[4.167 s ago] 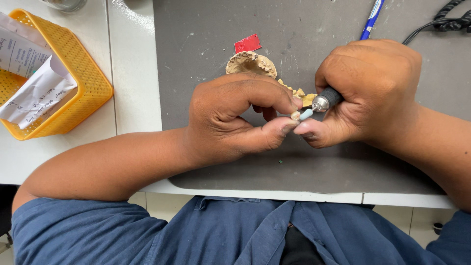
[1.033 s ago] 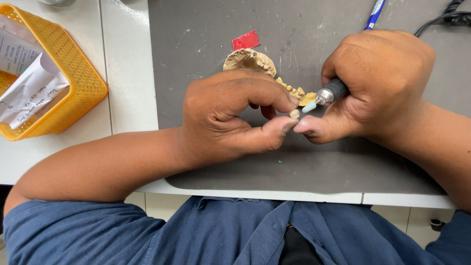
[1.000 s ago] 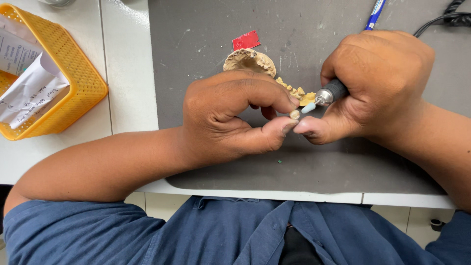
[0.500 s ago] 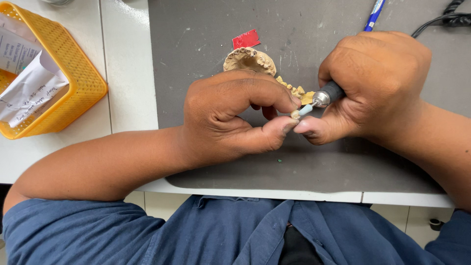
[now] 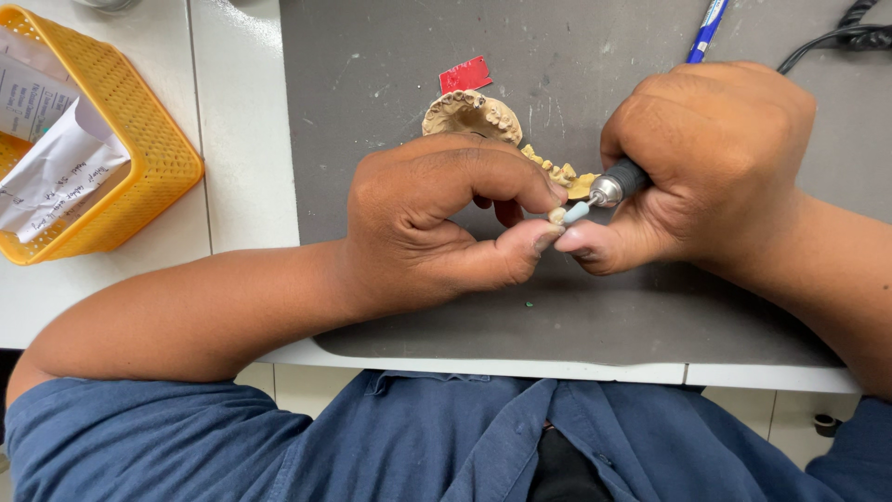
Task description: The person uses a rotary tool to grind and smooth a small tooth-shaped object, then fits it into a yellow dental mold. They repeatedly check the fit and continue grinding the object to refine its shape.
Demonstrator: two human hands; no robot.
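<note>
My left hand (image 5: pixel 437 218) pinches a tiny tooth-coloured piece (image 5: pixel 557 216) between thumb and forefinger. My right hand (image 5: pixel 706 158) grips a rotary handpiece (image 5: pixel 615 186), whose pale blue tip touches that piece. Behind my hands, on the grey mat (image 5: pixel 390 65), lie two tan plaster dental models: one arch (image 5: pixel 469 113) and a second (image 5: pixel 562 175) partly hidden by my fingers.
A yellow mesh basket (image 5: pixel 139 139) with folded papers stands at the left on the white table. A small red tag (image 5: pixel 465 74) lies beyond the models. A blue pen (image 5: pixel 706 26) and a black cable (image 5: pixel 836 35) lie at the far right.
Both hands hold nearly the same pose; the handpiece tip stays against the small piece, with only slight shifts of the view.
</note>
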